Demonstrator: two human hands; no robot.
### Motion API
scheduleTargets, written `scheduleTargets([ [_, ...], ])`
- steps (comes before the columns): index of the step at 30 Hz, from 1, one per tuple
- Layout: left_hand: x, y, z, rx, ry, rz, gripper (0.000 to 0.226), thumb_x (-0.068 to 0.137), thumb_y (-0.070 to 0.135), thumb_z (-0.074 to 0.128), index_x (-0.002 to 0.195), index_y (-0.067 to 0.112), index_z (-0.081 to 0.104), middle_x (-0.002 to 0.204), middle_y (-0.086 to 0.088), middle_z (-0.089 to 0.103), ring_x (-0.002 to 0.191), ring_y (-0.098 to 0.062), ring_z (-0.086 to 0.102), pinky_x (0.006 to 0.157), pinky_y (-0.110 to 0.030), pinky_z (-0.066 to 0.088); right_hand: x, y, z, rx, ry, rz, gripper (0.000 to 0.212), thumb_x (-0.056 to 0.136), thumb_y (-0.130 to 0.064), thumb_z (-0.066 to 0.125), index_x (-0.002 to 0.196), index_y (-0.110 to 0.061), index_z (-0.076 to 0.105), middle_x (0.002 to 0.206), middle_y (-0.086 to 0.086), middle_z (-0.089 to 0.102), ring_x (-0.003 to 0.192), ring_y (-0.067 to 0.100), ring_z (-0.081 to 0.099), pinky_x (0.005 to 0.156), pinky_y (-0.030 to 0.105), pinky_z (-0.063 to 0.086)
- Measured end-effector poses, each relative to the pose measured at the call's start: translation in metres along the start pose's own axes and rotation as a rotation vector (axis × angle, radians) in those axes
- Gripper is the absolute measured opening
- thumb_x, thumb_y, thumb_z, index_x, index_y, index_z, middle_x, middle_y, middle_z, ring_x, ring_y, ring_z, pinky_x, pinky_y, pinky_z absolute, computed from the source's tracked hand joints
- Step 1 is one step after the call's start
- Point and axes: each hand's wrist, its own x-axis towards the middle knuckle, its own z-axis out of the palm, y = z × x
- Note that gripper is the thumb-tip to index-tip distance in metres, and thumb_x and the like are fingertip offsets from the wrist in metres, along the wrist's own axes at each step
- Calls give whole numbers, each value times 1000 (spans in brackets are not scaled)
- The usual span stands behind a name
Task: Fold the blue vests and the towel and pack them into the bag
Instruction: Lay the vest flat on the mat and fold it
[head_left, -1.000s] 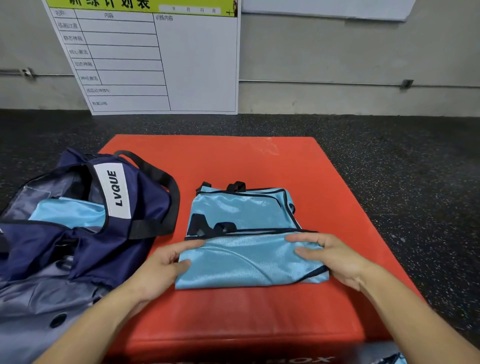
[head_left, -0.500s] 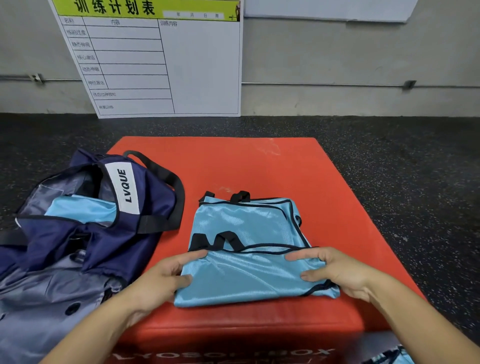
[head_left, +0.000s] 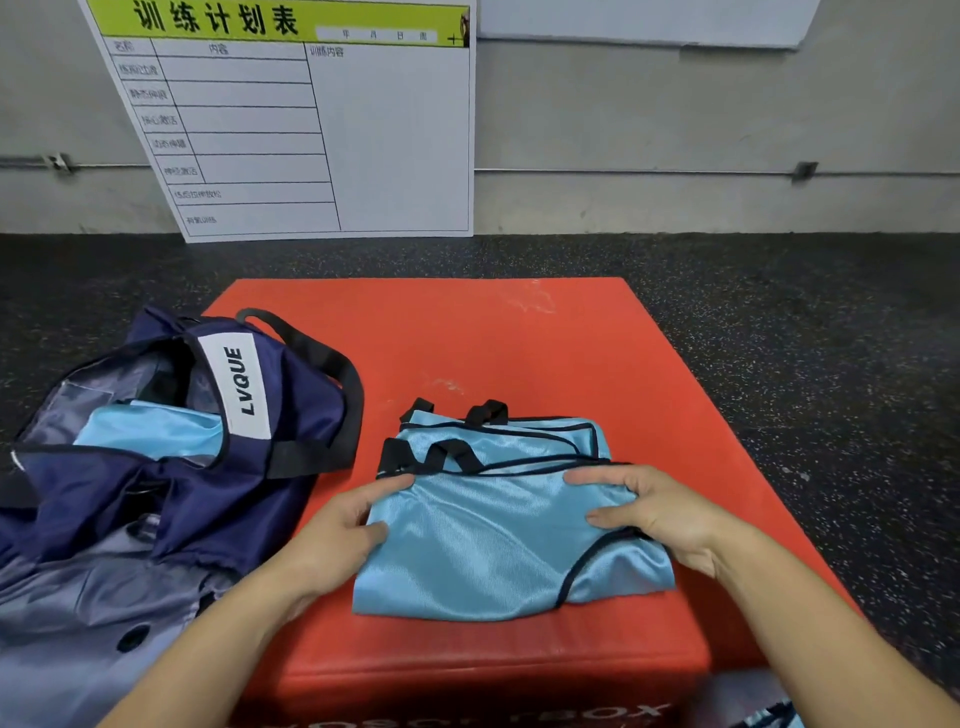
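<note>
A folded light-blue vest (head_left: 498, 525) with black trim lies on the near half of the red padded box (head_left: 519, 338). My left hand (head_left: 337, 530) pinches its left edge between thumb and fingers. My right hand (head_left: 649, 512) grips the right edge the same way, fingers on top near the fold line. The cloth between my hands bulges slightly. The navy bag (head_left: 296, 410), labelled LVQUE, lies open at the left, partly on the box, and another light-blue vest (head_left: 150, 431) shows inside it.
Grey cloth with dark buttons (head_left: 78, 597) lies at the lower left below the bag. A scrap of blue fabric (head_left: 774, 719) peeks in at the bottom right. A white planning board (head_left: 311, 130) leans on the wall. Dark speckled floor (head_left: 779, 338) surrounds the box.
Both hands went from resting flat on the vest's sides to gripping them, and the cloth between them has bunched up. The view has tilted slightly.
</note>
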Motion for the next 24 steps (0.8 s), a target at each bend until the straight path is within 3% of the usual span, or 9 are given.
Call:
scheduleTargets([
  [5, 23, 5, 1, 102, 26, 41, 64, 96, -8, 48, 133, 42, 60, 131, 16, 65, 115, 1, 62, 99, -23, 50, 18, -1, -3, -10, 58, 0, 49, 86, 9, 72, 122, -25, 74, 133, -11, 63, 113, -5, 61, 82, 9, 50],
  [7, 30, 6, 1, 151, 41, 73, 66, 95, -8, 47, 131, 46, 58, 126, 17, 66, 107, 5, 63, 100, -23, 50, 24, 1, -4, -39, 60, -2, 50, 86, 8, 74, 121, -28, 75, 135, -11, 63, 119, -2, 58, 88, 9, 50],
  [9, 36, 8, -2, 212, 46, 131, 67, 95, -5, 47, 132, 52, 55, 112, 17, 69, 84, 2, 61, 84, -21, 51, 29, 0, -9, -64, 71, -26, 51, 85, 5, 75, 120, -32, 75, 136, -13, 64, 127, 2, 56, 105, 19, 46],
  [12, 46, 13, -7, 252, 79, 256, 68, 97, 0, 47, 140, 52, 50, 120, 22, 66, 77, -19, 57, 77, -32, 50, 34, -6, -19, -73, 100, -109, 54, 86, 3, 75, 121, -39, 74, 134, -21, 64, 130, -2, 53, 115, 27, 39],
  [15, 52, 14, -8, 302, 133, 273, 66, 97, -1, 48, 136, 51, 54, 127, 22, 63, 94, -27, 65, 89, -34, 51, 42, -4, -26, -127, 109, -102, 53, 86, 0, 76, 120, -41, 73, 135, -24, 62, 134, -5, 47, 118, 28, 34],
  [19, 51, 20, 3, 347, 119, 304, 69, 94, -6, 47, 137, 48, 52, 139, 18, 59, 114, 6, 58, 102, -17, 42, 51, -2, -26, -212, 87, -74, 53, 87, -3, 77, 121, -44, 72, 138, -25, 59, 137, -3, 43, 121, 31, 29],
  [20, 53, 22, 4, 330, 134, 317, 68, 93, -7, 47, 140, 43, 53, 138, 16, 59, 109, 5, 60, 99, -16, 42, 52, -4, -27, -202, 103, -89, 53, 87, -3, 76, 121, -44, 72, 137, -26, 59, 136, -5, 43, 119, 29, 29],
  [22, 58, 20, 3, 306, 177, 300, 64, 94, -6, 48, 143, 35, 54, 134, 4, 64, 99, -12, 63, 97, -30, 48, 55, -7, -32, -186, 148, -108, 54, 87, -2, 76, 123, -42, 71, 134, -28, 59, 135, -7, 44, 118, 26, 28],
  [24, 63, 14, 3, 328, 184, 219, 60, 95, -5, 48, 143, 30, 55, 135, -12, 63, 113, -27, 59, 105, -43, 45, 59, -4, -33, -219, 157, -95, 53, 87, -2, 76, 124, -40, 71, 133, -30, 57, 136, -3, 44, 121, 30, 28],
])
